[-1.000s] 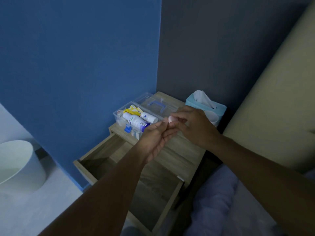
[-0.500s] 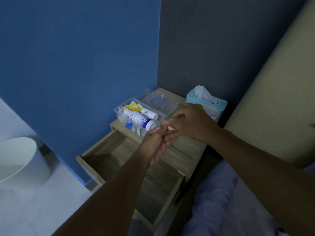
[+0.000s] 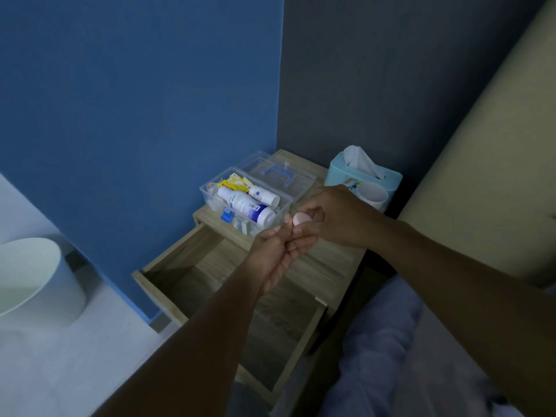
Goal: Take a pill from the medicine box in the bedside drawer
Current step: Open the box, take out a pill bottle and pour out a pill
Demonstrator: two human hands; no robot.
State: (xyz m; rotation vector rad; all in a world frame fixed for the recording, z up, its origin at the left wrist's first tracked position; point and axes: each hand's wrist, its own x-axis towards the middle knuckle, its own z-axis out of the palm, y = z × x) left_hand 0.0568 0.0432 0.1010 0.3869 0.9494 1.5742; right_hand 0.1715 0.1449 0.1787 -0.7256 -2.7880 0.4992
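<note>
The clear plastic medicine box (image 3: 210, 197) stands open on the wooden bedside table (image 3: 326, 260), its lid (image 3: 281, 173) folded back. Inside lie white bottles (image 3: 245, 206) and a yellow packet (image 3: 233, 183). Below, the drawer (image 3: 210, 266) is pulled out. My left hand (image 3: 278, 251) is held palm up over the drawer, fingers loosely curled. My right hand (image 3: 334, 216) pinches a small pale pink round object (image 3: 302, 218) right above the left fingertips. I cannot tell whether it is a cap or a small container. No pill is visible in the palm.
A light blue tissue box (image 3: 340, 173) and a white cup (image 3: 373, 194) stand at the back right of the table. A white bin (image 3: 33, 281) is on the floor at left. Blue bedding (image 3: 388, 341) and a beige headboard (image 3: 481, 176) lie to the right.
Both hands stayed together over the table edge. The pale round object, hidden behind my fingers half a second ago, shows again at my right fingertips. My view moved slightly.
</note>
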